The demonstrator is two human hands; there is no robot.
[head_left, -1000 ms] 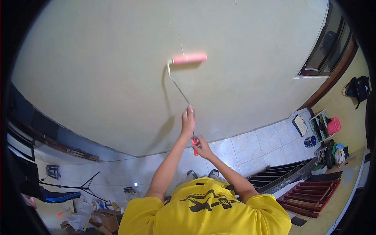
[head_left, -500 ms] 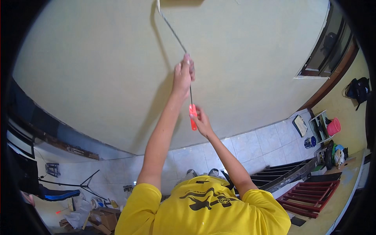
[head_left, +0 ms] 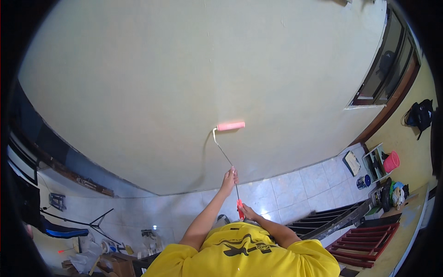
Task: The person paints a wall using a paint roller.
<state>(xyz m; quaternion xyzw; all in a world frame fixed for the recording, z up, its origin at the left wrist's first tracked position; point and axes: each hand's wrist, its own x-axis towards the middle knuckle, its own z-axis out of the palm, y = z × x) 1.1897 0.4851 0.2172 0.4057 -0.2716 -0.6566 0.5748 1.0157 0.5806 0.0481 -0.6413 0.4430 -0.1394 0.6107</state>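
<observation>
Left hand (head_left: 230, 180) closed around metal rod (head_left: 224, 153), right hand (head_left: 249, 212) lower, closed around red handle (head_left: 240, 207)

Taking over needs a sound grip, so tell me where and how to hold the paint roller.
Probably best by the red handle, from the near, lower side: it is thicker than the metal rod and lies at the end away from the pink sleeve. The right hand grips it; the left hand holds the rod higher up.

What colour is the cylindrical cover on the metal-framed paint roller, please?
The cylindrical roller cover is pink, clearly visible in the head view.
</observation>
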